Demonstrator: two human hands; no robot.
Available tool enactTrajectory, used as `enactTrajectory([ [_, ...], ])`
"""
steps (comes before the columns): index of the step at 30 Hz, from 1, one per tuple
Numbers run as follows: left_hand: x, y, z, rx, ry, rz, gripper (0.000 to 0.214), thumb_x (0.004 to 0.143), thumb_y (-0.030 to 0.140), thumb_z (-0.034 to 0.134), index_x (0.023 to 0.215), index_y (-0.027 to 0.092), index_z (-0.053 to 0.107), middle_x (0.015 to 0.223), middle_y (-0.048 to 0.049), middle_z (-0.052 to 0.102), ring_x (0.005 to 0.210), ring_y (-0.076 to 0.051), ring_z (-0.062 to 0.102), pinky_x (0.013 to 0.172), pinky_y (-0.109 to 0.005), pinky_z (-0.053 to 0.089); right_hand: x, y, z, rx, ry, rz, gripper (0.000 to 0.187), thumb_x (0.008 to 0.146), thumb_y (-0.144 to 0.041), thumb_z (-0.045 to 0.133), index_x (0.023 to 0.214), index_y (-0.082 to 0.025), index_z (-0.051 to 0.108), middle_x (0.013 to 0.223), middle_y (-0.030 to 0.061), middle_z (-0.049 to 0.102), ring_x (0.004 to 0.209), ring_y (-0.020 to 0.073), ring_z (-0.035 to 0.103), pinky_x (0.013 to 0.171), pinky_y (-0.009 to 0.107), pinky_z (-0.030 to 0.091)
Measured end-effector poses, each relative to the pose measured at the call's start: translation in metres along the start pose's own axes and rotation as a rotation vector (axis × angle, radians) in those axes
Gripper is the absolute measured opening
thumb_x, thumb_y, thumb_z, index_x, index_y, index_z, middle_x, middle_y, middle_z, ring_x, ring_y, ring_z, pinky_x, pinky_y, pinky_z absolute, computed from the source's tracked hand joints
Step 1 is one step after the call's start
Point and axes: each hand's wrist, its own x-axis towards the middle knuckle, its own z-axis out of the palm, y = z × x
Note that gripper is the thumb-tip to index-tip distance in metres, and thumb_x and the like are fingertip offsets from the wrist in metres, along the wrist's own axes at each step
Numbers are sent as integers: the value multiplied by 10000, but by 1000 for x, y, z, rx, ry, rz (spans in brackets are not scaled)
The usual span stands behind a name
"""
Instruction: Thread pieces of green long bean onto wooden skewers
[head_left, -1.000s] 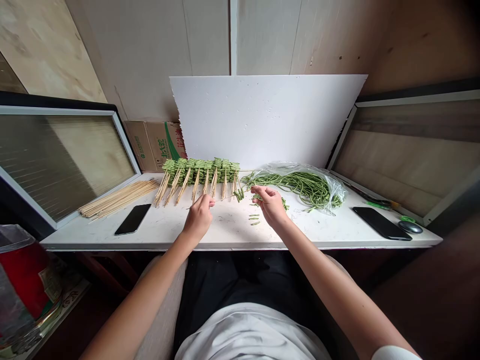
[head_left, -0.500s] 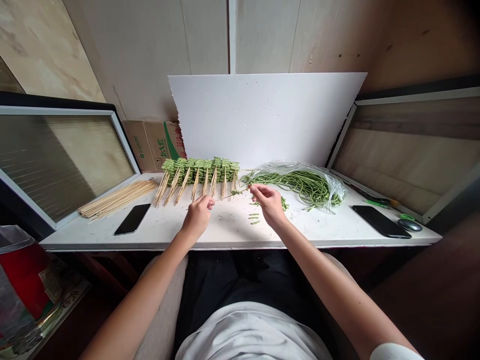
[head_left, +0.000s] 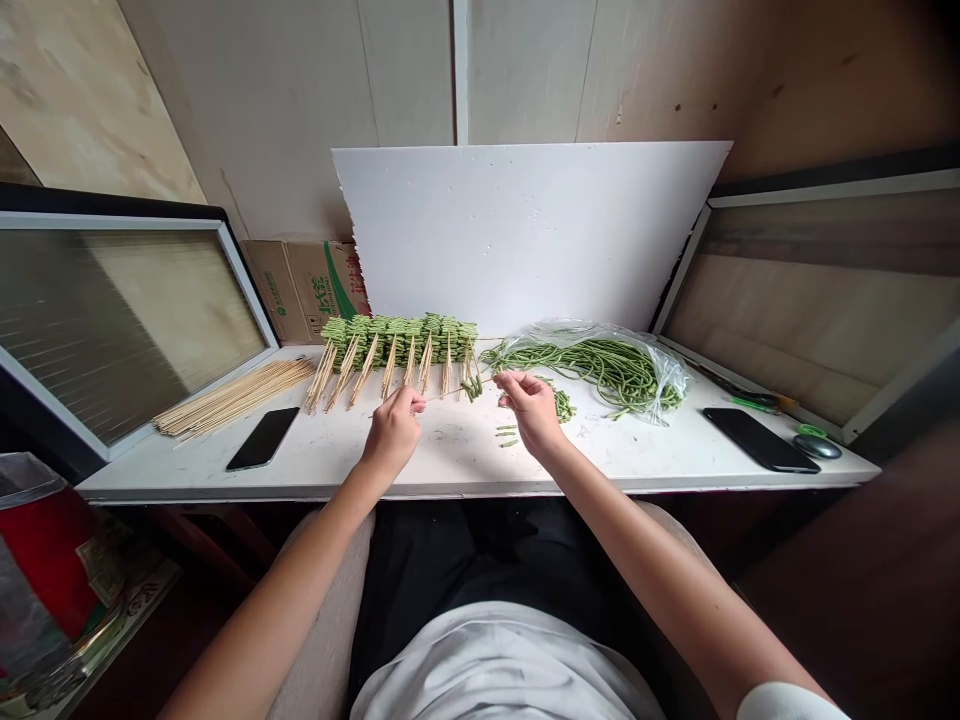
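Note:
Between my two hands runs a thin bamboo skewer with several short green bean pieces (head_left: 471, 388) threaded near its far end. My left hand (head_left: 394, 430) is closed round the skewer's left end. My right hand (head_left: 531, 408) pinches at the skewer's other end, just right of the threaded pieces; whether a bean piece is also between those fingertips cannot be made out. Below the right hand, a few cut bean pieces (head_left: 507, 436) lie in a short column on the white table (head_left: 442, 460). More cut pieces (head_left: 564, 404) are heaped behind that hand, partly hidden by it.
Stacked bean skewers (head_left: 401, 340) line the back, sticks toward me. Loose bamboo skewers (head_left: 232, 395) and a phone (head_left: 263, 438) lie left. Long green beans (head_left: 600, 365) in a clear bag, another phone (head_left: 759, 440) and a dark mouse (head_left: 817, 446) are right. A white board (head_left: 532, 235) stands behind.
The bean pieces on the skewer now hang together as a clearer bunch, slightly lower. Both hands keep nearly the same place and grip; the whole view has shifted a little.

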Motion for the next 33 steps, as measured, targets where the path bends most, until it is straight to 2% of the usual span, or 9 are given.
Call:
enactTrajectory([
  [7,1,-2,-2,41,-23,13,439,676,-128,391,888,210,573,829,-19,694,823,-190,730,691,-263,556,-4,-1,4,41,-54,6,356,701,-532,905,786,-214,768,866,27,714,614,117,530,637,304,488],
  [10,1,-4,-1,33,-47,6,433,682,-120,396,895,206,585,822,-19,696,819,-187,726,700,-264,561,-4,-2,2,17,-91,-35,347,731,-543,886,831,-230,773,936,32,726,616,117,533,655,314,502],
  [13,1,-3,0,36,-45,1,426,689,-119,392,895,202,582,834,-25,700,828,-189,731,699,-266,563,-4,1,2,-42,-75,-87,355,758,-570,859,834,-237,763,996,49,740,660,139,579,689,331,521],
  [19,-1,7,0,53,-9,43,404,716,-116,391,888,203,570,876,-42,713,859,-189,736,735,-269,580,-8,8,7,-64,-75,-49,420,753,-620,845,744,-223,709,928,65,741,730,182,642,722,352,547],
  [25,-1,15,-2,23,-3,32,399,736,-117,394,902,199,573,892,-54,715,876,-203,743,724,-280,574,-10,-4,9,-91,-133,-84,402,773,-598,847,729,-221,714,980,73,745,851,208,681,780,360,563],
  [29,2,8,-2,-1,4,-25,394,736,-115,400,896,206,561,876,-39,711,872,-199,746,726,-282,572,-1,-14,-2,-137,-251,-72,378,809,-607,810,857,-234,782,1092,77,754,847,208,678,704,340,565],
  [33,5,-2,-3,8,21,-72,383,721,-103,417,888,210,561,838,-22,700,839,-197,729,763,-301,572,19,-9,-32,-469,-416,-175,357,830,-588,796,965,-259,826,1048,93,783,997,294,684,768,388,577],
])
